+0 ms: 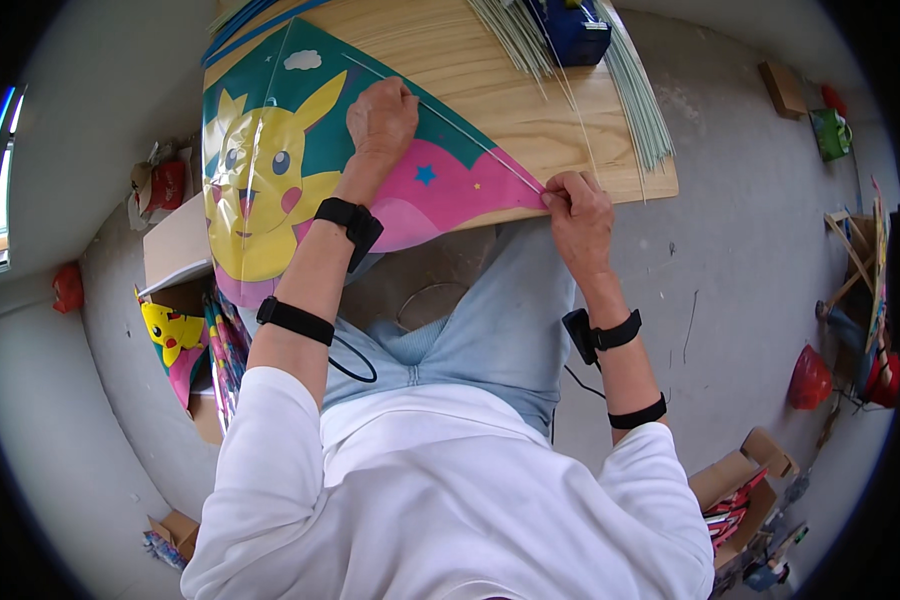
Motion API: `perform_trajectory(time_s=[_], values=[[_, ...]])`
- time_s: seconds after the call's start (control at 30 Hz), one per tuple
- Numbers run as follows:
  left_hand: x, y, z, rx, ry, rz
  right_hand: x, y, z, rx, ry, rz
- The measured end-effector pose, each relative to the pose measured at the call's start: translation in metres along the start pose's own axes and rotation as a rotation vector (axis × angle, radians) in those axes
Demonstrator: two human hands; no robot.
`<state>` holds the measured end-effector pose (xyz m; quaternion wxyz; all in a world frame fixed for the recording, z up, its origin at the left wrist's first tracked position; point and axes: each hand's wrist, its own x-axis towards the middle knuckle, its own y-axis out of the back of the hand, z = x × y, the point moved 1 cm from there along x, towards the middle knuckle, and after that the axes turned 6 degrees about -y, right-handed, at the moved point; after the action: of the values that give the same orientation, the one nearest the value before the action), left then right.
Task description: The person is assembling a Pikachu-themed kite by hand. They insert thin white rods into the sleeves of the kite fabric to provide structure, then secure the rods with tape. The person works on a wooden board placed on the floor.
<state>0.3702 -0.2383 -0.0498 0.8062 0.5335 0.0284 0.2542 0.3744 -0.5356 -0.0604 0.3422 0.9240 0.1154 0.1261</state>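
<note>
A triangular kite sail [425,205], green and pink with a big yellow cartoon animal, lies on the wooden table [540,110], its lower part reaching past the near edge. Along its right slanting edge runs a thin white rod [460,128]. My left hand [382,118] is closed over the upper part of this rod, its fingertips mostly hidden under the knuckles. At the sail's right corner, my right hand [580,208] pinches the tip, where the rod ends. Black straps with small dark modules circle both forearms.
Pale rods [515,35] lie by a dark blue box [577,32] at the table's far side, with pale green rods [635,100] on the right. Blue strips [260,38] lie far left. A cardboard box [178,240] with printed kites stands left of my legs.
</note>
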Motion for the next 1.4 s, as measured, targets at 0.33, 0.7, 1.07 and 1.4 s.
perform_trajectory(time_s=[0.33, 0.7, 1.07, 1.4], values=[[0.000, 0.002, -0.001, -0.012, -0.025, 0.004, 0.001, -0.001, 0.000, 0.008, -0.027, 0.009], [0.001, 0.001, -0.004, -0.011, 0.003, -0.011, 0.002, -0.003, -0.001, 0.011, -0.070, 0.001], [0.002, 0.002, -0.004, -0.039, -0.001, -0.009, 0.003, -0.003, -0.008, -0.023, -0.116, 0.000], [0.002, -0.001, -0.007, -0.045, -0.020, 0.019, 0.005, -0.005, -0.012, -0.086, -0.153, 0.012]])
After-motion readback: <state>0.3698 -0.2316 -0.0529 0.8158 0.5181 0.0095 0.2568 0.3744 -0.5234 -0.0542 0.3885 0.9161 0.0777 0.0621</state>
